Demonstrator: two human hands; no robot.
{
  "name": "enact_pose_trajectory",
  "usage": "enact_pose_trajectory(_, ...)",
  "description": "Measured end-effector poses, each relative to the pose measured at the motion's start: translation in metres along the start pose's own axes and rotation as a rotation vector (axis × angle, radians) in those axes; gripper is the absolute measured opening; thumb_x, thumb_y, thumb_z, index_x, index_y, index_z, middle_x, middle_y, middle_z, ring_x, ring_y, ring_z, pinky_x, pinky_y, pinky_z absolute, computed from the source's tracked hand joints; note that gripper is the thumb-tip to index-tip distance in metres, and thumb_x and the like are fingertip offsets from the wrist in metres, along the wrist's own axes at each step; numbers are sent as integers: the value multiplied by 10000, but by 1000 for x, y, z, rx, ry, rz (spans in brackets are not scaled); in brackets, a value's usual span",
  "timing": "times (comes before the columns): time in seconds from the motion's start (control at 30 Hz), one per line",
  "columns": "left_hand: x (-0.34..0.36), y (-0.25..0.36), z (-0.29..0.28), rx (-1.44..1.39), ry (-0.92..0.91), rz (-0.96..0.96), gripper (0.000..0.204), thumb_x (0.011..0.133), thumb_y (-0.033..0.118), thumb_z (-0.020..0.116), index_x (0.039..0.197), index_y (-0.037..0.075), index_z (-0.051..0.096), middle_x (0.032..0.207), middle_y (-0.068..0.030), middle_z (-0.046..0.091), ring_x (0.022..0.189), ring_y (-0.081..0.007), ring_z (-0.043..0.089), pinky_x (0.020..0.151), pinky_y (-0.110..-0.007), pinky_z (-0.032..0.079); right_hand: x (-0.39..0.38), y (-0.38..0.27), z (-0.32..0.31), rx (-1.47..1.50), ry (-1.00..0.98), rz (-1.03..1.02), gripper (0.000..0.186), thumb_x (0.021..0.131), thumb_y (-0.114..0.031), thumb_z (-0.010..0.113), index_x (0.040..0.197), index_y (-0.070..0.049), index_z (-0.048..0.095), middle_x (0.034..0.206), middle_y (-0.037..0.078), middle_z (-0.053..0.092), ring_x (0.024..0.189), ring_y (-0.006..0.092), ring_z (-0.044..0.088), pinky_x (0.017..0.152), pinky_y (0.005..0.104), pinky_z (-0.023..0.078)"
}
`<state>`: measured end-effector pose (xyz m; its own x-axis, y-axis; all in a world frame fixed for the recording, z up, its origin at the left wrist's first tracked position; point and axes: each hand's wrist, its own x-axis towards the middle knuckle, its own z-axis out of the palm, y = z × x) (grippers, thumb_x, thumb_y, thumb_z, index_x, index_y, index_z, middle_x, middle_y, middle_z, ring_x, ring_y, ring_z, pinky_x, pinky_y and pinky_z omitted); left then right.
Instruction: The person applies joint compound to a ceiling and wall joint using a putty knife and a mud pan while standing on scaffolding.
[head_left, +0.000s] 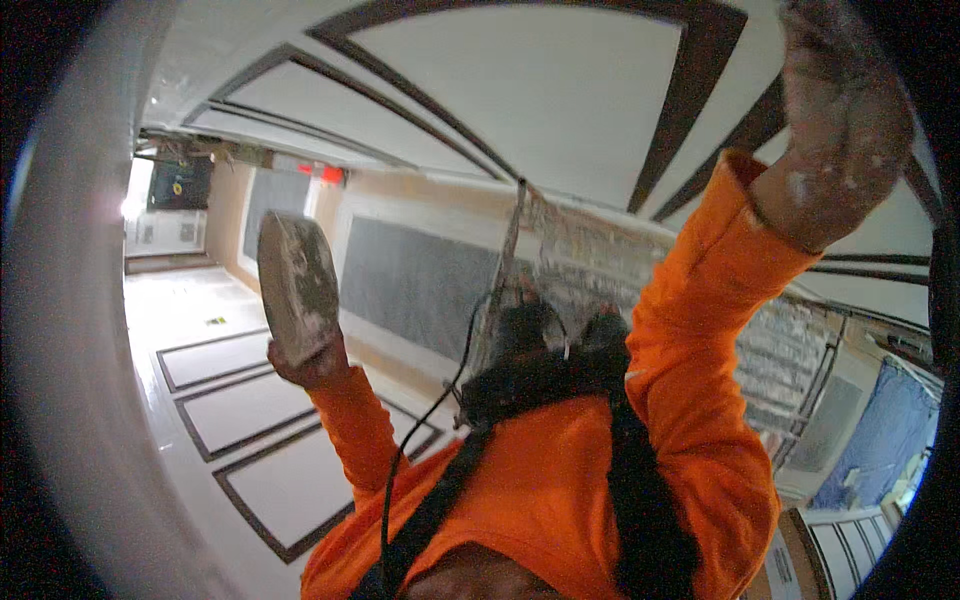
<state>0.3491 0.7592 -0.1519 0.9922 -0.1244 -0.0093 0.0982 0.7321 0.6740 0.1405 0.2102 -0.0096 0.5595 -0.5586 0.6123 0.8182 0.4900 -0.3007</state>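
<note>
My left hand (310, 357), below and left of centre, is closed on an oval, plaster-smeared block-like object (295, 285), held upright. My right hand (840, 120), dusty with pale smears, is raised at the upper right over a white panelled surface (530, 70) with dark trim. Its fingers are stretched toward the top edge, lying along that surface; whether they touch it is unclear. Both my forearms wear orange sleeves, and dark straps cross my orange top.
Below me are my dark-shod feet on a worn, paint-spattered metal platform (590, 240) with rails and a hanging black cable (420, 420). Further down lies a floor with grey sheeting (410, 280). More white panels (280, 480) line the left, and a blue sheet (865, 440) shows at right.
</note>
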Motion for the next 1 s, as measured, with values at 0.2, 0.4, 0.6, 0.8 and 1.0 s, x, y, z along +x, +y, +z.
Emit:
enact_pose_trajectory(0.2, -3, -18, 44, 38, 49, 74, 579, 741, 322, 544, 1198, -26, 473, 1257, -181, 452, 1136, -324, 456, 927, -479, 426, 9, 102, 14, -561, 529, -645, 239, 838, -31, 511, 1075, -15, 537, 976, 73, 603, 904, 206, 565, 794, 352, 486)
enact_pose_trajectory(0.4, 39, -21, 67, 185, -32, 12, 581, 739, 324, 544, 1200, -22, 474, 1252, -181, 457, 1132, -325, 460, 928, -479, 425, 36, 111, 13, -462, 565, -924, 324, 818, 28, 542, 1135, -1, 483, 1023, 73, 569, 907, 148, 545, 809, 291, 457)
enact_pose_trajectory(0.6, 77, -20, 79, 275, -90, -40, 582, 737, 326, 544, 1202, -18, 474, 1247, -181, 462, 1128, -326, 465, 928, -480, 425, 66, 93, 9, -378, 603, -1167, 321, 837, 23, 479, 1158, 18, 486, 1096, 101, 564, 980, 166, 543, 833, 261, 431)
enact_pose_trajectory(0.8, 133, 1, 110, 364, -217, -86, 584, 736, 329, 543, 1203, -13, 475, 1242, -181, 467, 1124, -327, 470, 929, -481, 424, 110, 59, -3, -305, 380, -1319, 377, 823, 25, 506, 1197, 21, 455, 1104, 122, 553, 960, 181, 543, 776, 275, 470)
enact_pose_trajectory(1.0, 186, -8, 135, 417, -356, -173, 585, 734, 331, 543, 1205, -9, 475, 1237, -181, 472, 1120, -329, 474, 929, -482, 423, 137, 85, 35, -815, 770, -1577, 388, 772, 49, 476, 1157, 5, 503, 1094, 155, 578, 982, 265, 578, 842, 335, 456)
